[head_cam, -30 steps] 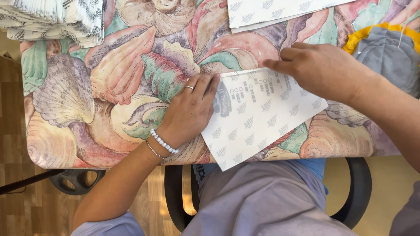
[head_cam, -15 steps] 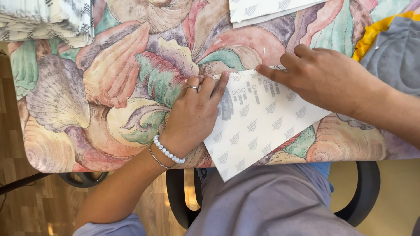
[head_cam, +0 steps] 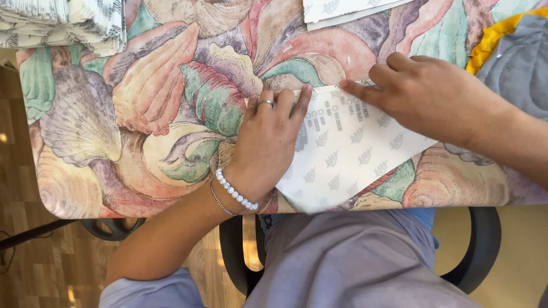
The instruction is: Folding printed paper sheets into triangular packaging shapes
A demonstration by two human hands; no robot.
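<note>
At the near edge of the table (head_cam: 85, 194), which is covered in a cloth printed with large shells in pink, green and tan, lies a white paper bag (head_cam: 348, 162) patterned with small grey leaf marks and some rows of dark print near its upper end. It sits flat and turned at a slant, its lower corner reaching to or slightly past the table edge above the person's lap. Left hand (head_cam: 268, 145): palm down, flat on the left part of the bag, fingers together and stretched toward its upper left edge; not gripping, only pressing. A ring (head_cam: 266, 103) shows on one finger; a white bead bracelet (head_cam: 236, 189) and a thin chain sit at the wrist. Right hand (head_cam: 425, 94): comes in from the right, also palm down, fingers extended leftward with the fingertips (head_cam: 349, 89) touching the bag's upper edge; no closed grip visible, nothing held inside it. The two hands' fingertips are near each other along that upper edge, not touching. Top left corner: a stack of folded patterned sheets (head_cam: 68, 23). Top centre: more white leaf-marked paper (head_cam: 342, 10), well apart from the hands. Right edge: grey quilted fabric with yellow trim (head_cam: 514, 51), just beyond the right forearm. Below the table: a black chair (head_cam: 485, 245) and wooden floor (head_cam: 34, 262).
</note>
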